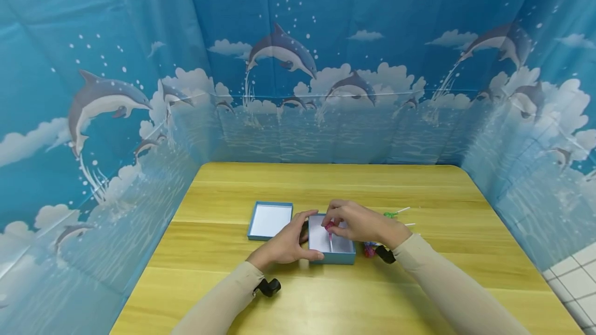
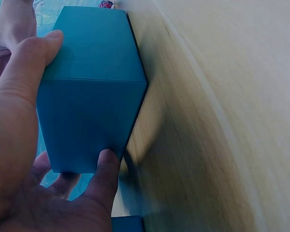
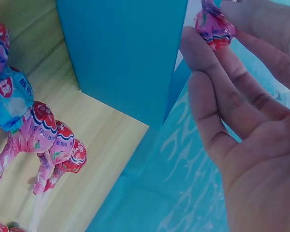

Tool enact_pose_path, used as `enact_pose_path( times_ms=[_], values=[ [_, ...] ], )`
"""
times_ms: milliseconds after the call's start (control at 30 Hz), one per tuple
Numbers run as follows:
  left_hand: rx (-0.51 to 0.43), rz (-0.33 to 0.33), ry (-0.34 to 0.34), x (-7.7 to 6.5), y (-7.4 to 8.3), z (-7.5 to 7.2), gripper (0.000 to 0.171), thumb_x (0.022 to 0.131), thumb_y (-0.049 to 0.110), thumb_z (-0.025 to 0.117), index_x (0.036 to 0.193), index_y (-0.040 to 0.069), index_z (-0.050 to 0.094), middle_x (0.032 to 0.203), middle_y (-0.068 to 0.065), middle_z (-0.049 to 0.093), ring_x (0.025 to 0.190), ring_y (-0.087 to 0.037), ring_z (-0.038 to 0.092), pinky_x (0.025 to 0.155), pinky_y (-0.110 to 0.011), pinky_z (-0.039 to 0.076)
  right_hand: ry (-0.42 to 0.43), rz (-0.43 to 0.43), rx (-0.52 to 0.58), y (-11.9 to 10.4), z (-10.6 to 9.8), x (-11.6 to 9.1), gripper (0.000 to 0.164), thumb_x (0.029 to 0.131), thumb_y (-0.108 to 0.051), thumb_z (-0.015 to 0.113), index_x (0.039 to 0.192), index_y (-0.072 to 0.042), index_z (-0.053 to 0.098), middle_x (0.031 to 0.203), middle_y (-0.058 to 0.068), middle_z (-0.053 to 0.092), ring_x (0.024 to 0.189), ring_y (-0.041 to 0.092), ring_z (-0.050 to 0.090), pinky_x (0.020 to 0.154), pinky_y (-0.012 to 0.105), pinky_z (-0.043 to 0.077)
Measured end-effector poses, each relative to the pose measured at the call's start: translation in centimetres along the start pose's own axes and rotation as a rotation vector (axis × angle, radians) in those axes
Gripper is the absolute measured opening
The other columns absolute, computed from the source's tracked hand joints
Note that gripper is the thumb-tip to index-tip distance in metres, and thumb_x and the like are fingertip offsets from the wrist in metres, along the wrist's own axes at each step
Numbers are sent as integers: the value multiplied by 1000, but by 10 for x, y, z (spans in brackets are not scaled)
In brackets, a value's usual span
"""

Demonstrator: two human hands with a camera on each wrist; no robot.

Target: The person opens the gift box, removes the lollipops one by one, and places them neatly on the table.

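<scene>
A blue open-topped box [image 1: 339,258] with a white inside rests on the yellow table. My left hand [image 1: 289,242] grips its left side, with the thumb against the near wall [image 2: 94,43] and the fingers spread along the side. Over the box, my right hand [image 1: 357,222] pinches a pink-wrapped lollipop [image 3: 215,31] by its candy head between thumb and fingers. The lollipop's white stick [image 1: 331,242] points down toward the near side of the box.
The blue lid [image 1: 271,220], white inside, lies left of the box. Right of it are several wrapped lollipops: pink ones [image 3: 41,123], a blue one [image 3: 12,99] and a green one [image 1: 390,214]. A dolphin-print curtain [image 1: 326,133] borders the table's back and sides.
</scene>
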State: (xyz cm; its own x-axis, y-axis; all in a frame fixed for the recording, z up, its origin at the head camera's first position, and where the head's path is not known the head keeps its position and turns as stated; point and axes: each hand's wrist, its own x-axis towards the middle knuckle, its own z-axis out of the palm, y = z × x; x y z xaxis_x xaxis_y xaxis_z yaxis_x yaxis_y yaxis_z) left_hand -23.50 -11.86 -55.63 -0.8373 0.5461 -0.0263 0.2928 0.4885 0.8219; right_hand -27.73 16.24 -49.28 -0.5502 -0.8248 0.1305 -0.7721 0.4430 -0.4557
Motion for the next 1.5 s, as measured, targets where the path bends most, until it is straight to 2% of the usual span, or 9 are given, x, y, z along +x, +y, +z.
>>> enact_pose_path(
  times_ms=[167,400,533,700,833,1233,1333,1500],
  values=[
    [-8,-1,-4,1,0,0,113,100,44,95,186,23,25,189,-15,30,171,-27,45,140,-52,45,73,-2,-4,-2,0,-2,8,112,-14,81,117,-16,87,119,1,76,102,11,78,91,45,74],
    [-28,-8,-4,0,1,0,113,100,41,96,186,23,25,189,-13,31,172,-26,43,139,-49,46,176,-13,-19,-4,1,-4,5,109,-13,86,111,-17,86,113,0,76,95,8,77,86,44,74],
    [-41,-1,-7,2,1,1,113,100,39,96,185,21,25,186,-14,35,169,-26,46,137,-46,48,218,-11,-26,-5,0,-9,6,107,-12,87,112,-15,85,112,0,76,92,7,75,81,43,73],
    [-38,-16,-4,0,1,3,113,99,41,97,185,23,26,184,-13,37,165,-26,49,136,-45,50,235,2,5,-6,-5,-18,13,108,-11,86,120,-9,83,117,2,79,97,14,80,79,41,73],
    [-43,-17,-2,0,2,3,114,99,41,97,185,23,26,184,-12,37,163,-26,51,135,-44,50,247,28,0,-5,-10,-27,17,107,-12,88,122,-9,81,118,2,80,99,15,81,80,37,72],
    [-79,-12,0,1,1,2,114,99,33,98,186,23,25,187,-16,32,167,-28,48,135,-38,50,328,38,-56,-3,-19,-58,19,100,-9,94,114,-14,82,110,-6,80,95,7,79,83,32,72],
    [-73,-15,0,0,1,2,114,99,34,98,186,25,24,188,-16,30,170,-30,46,135,-40,50,351,30,-79,-1,-20,-66,20,98,-6,95,113,-14,83,110,-6,80,96,8,79,83,30,71],
    [-52,-20,3,0,0,2,114,99,37,98,186,28,25,189,-13,30,169,-27,46,136,-41,50,349,52,-96,1,-24,-80,26,97,-6,95,118,-19,84,114,-4,81,98,8,78,82,30,70]
  ],
)
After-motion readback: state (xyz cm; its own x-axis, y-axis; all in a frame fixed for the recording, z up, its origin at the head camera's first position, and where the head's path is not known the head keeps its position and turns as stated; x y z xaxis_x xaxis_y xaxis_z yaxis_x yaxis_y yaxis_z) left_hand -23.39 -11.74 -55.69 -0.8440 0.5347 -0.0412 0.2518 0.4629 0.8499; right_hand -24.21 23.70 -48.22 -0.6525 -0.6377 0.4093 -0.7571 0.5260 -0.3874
